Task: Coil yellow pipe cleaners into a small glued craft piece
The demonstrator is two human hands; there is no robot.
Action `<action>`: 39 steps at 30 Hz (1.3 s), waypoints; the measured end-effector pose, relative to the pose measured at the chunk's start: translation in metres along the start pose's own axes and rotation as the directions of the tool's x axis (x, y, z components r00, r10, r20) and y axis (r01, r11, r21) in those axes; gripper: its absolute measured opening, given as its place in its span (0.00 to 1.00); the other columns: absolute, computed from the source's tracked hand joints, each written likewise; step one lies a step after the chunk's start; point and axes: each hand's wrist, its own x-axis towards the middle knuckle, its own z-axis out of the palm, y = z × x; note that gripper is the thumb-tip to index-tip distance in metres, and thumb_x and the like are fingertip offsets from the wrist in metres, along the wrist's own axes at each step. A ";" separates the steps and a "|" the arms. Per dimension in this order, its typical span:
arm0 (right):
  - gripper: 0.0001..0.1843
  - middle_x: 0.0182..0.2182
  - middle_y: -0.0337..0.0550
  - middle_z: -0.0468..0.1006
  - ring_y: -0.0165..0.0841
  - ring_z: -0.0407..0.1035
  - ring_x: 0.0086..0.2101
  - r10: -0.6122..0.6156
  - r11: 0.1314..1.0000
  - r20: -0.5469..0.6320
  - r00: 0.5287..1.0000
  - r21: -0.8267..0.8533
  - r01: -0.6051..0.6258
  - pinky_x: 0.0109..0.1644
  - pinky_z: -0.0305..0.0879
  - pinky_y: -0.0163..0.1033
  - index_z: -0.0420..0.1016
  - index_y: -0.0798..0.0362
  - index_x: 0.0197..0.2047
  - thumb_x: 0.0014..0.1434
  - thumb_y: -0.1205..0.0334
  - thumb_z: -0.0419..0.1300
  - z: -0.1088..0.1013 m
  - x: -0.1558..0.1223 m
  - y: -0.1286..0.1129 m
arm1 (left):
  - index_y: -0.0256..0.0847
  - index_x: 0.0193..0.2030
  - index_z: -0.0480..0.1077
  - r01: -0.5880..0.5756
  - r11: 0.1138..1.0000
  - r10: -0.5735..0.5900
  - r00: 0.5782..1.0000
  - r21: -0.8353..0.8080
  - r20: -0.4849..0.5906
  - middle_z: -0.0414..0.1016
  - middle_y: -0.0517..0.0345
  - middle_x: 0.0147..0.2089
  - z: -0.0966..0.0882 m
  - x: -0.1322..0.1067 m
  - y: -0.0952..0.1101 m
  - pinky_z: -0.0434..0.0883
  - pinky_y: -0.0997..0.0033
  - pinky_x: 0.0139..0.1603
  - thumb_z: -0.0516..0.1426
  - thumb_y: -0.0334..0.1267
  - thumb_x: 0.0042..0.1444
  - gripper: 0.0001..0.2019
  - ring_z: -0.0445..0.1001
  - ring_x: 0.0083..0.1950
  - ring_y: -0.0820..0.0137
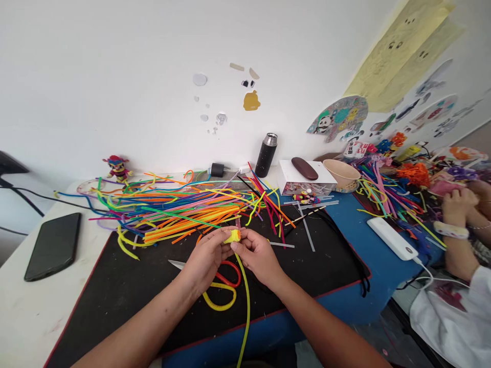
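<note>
Between both hands is a small tightly wound yellow pipe-cleaner roll with an orange end facing right. My left hand is closed around its left side. The fingers of my right hand pinch at its right side, where a long yellow pipe cleaner hangs down past the table's front edge. Under my left hand lie scissors with red and yellow handles, partly covered by that hand. Just beyond my hands spreads a pile of multicoloured pipe cleaners.
A black mat covers the table. A phone lies left. Behind stand a black flask, a white box and a bowl. Clear strips and a white power strip lie right, near another person's hands.
</note>
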 end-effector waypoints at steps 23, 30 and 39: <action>0.12 0.20 0.28 0.63 0.26 0.53 0.21 -0.063 0.988 -0.065 0.996 -0.143 0.053 0.26 0.53 0.33 0.74 0.51 0.38 0.62 0.52 0.66 -0.002 -0.004 0.003 | 0.35 0.45 0.83 0.103 0.995 -0.102 0.993 -0.011 0.055 0.87 0.45 0.46 -0.002 0.001 -0.004 0.74 0.63 0.52 0.69 0.41 0.49 0.17 0.82 0.51 0.56; 0.13 0.21 0.30 0.66 0.27 0.55 0.22 -0.074 0.972 -0.069 0.995 -0.230 0.056 0.27 0.53 0.34 0.74 0.52 0.35 0.63 0.52 0.66 -0.007 -0.006 0.006 | 0.36 0.44 0.85 0.130 0.991 -0.132 0.987 0.020 0.094 0.87 0.45 0.48 -0.003 0.000 -0.002 0.74 0.63 0.55 0.66 0.40 0.51 0.15 0.82 0.51 0.56; 0.13 0.19 0.28 0.64 0.27 0.54 0.21 -0.096 0.959 -0.069 0.993 -0.274 0.074 0.27 0.53 0.34 0.73 0.51 0.33 0.62 0.52 0.66 -0.010 -0.009 0.006 | 0.36 0.46 0.85 0.209 0.978 -0.211 0.967 0.024 0.145 0.87 0.45 0.46 -0.006 0.000 -0.001 0.73 0.66 0.55 0.64 0.39 0.54 0.15 0.83 0.48 0.60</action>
